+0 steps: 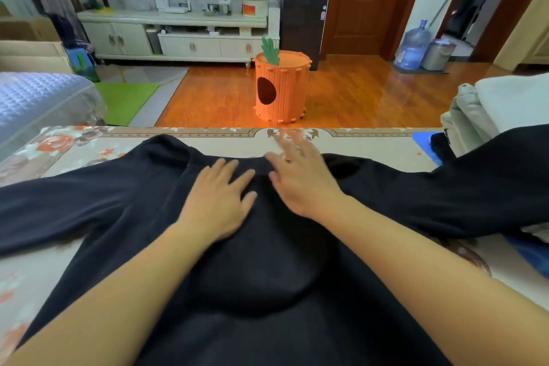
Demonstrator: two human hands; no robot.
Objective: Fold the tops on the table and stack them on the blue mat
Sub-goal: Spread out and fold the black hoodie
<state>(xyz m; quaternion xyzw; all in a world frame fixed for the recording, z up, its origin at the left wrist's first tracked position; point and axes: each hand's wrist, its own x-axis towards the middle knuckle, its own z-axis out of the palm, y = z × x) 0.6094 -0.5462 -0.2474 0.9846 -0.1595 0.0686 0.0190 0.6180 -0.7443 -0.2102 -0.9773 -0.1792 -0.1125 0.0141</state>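
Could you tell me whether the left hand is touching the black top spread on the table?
Touching. The head view shows the left hand lying flat, fingers straight, palm down on the black top near its collar, with no gap visible.

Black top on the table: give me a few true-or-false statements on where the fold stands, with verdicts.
1. The black top lies spread out with both sleeves stretched to the sides. True.
2. The left hand grips a sleeve. False: it rests flat on the chest area, fingers straight.
3. The right hand lies open near the neckline. True.
4. The blue mat is at the table's left edge. False: it shows at the right edge.
5. The top is already folded in half. False: no fold has been made yet.
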